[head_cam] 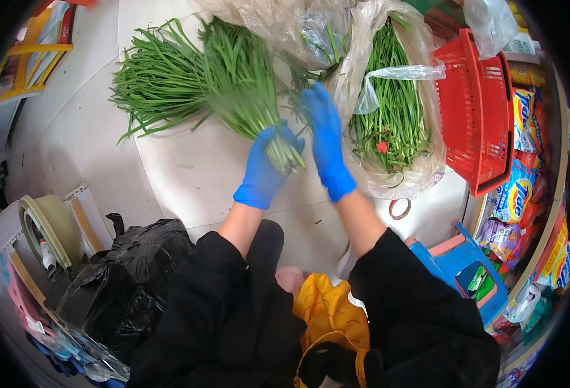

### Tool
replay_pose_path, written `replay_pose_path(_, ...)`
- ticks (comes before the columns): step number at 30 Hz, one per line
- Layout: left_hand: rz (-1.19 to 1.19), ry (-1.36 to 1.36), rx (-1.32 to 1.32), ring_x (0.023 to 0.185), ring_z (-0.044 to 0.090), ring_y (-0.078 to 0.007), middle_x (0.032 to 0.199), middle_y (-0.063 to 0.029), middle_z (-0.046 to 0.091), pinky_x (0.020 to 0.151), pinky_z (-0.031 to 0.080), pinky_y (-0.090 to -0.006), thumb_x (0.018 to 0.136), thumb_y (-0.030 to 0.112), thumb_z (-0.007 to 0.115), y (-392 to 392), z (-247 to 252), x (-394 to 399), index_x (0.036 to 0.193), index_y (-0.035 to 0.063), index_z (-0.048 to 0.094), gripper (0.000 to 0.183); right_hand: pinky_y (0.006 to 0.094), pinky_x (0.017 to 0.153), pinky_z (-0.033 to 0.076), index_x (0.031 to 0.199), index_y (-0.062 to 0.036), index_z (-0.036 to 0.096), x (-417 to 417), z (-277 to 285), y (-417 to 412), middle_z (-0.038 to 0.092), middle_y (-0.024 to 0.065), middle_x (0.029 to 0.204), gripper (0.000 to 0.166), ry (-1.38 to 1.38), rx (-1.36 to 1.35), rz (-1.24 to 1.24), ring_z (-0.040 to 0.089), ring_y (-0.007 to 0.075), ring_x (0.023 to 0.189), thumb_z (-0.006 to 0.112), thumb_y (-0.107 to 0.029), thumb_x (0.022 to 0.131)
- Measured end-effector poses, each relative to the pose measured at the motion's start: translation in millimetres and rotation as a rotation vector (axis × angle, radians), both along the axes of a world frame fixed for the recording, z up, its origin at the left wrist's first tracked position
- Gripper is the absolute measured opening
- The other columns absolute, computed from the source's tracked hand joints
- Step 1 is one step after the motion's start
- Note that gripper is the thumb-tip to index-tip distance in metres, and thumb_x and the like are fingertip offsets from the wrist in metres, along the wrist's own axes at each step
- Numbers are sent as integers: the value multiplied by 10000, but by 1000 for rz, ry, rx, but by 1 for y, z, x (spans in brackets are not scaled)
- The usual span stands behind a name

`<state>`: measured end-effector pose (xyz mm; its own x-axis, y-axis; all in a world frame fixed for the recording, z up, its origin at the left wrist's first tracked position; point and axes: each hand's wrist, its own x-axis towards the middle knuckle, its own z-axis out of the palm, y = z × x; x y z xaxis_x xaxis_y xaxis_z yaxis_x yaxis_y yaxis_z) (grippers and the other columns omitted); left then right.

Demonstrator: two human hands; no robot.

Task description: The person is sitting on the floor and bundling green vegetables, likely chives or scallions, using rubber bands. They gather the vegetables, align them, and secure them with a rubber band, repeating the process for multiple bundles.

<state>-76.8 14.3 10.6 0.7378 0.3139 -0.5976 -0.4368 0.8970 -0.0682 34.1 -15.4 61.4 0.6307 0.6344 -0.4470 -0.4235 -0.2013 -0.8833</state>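
My left hand [268,162], in a blue glove, grips a bunch of garlic chives [241,82] around its pale stem ends. The leaves fan out up and to the left, and are partly blurred. Just right of that bunch is my blue-gloved right hand [321,131], its fingers pointing away from me and smeared by motion. Dark, thin leaf scraps [304,72] lie or hang by its fingertips; whether it holds any cannot be made out. On the tiled floor, a second heap of chives [161,82] spreads at the left, partly behind the held bunch.
More chives [391,97] fill an open clear plastic bag [406,186] at the right, beside a red plastic basket [479,116]. A roll of tape [400,209] lies below the bag, near a blue stool [459,262]. Black plastic bags [134,271] sit lower left. Detergent packs [515,189] line the right shelf.
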Motion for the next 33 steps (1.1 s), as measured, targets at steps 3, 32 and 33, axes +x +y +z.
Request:
replay_pose_path(3,31,26,43,894,568,-184,898,-35,605,898,440,-361,833,225,570,-14,8,16,1030,67,541,254,339,987,349,1317,2,364,-37,-19,-25,482,123,1239,471,-464,103,-265,459,211,1145,475,-190,901)
replay_pose_path(32,-300,523,2859,1000,538,-257,913,-50,591,1041,209,-520,626,156,712,-2,99,105,1023,119,567,424,310,595,498,1012,34,550,114,76,-93,603,127,767,338,-325,-445,990,597,185,642,610,-185,762)
replay_pose_path(33,-377,417,2813,974,550,-254,929,-56,597,1047,203,-523,642,195,696,2,102,115,1056,118,564,441,343,630,489,1006,26,564,127,104,-93,606,148,812,334,-500,-381,1007,594,230,697,606,-218,782)
